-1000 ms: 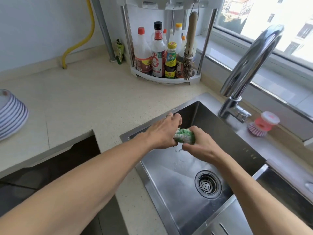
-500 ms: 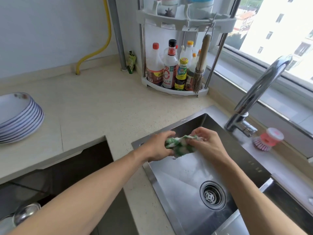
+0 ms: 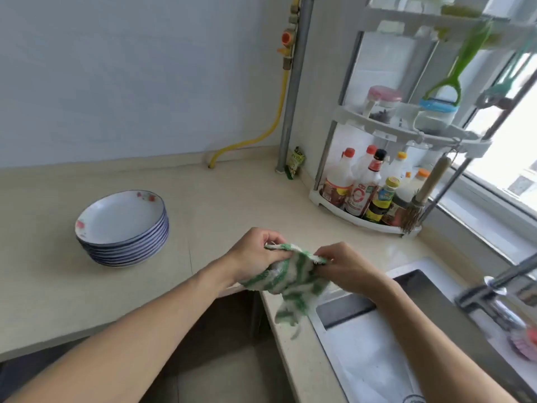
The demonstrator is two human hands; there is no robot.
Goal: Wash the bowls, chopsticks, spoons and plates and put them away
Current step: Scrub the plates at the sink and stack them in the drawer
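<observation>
I see the beige countertop (image 3: 220, 205) running wide and bare between the wall and my arms, ending in a front edge over a dark gap below. At the right, the steel sink (image 3: 374, 353) is sunk into the counter, its near rim just beside the hanging cloth; the basin looks glared out, so I cannot tell what lies in it. In the far corner, a white tiered rack (image 3: 406, 132) holds sauce bottles (image 3: 363, 190) on its lowest shelf and jars above. On the counter's left, well apart from the sink, sits the stack of plates (image 3: 123, 228), rims level, opening upward. My left hand (image 3: 255, 257) and right hand (image 3: 345, 266) each pinch a top corner of the green-and-white dishcloth (image 3: 290, 280), fingers curled round it, stretching its top edge left to right while the rest droops.
</observation>
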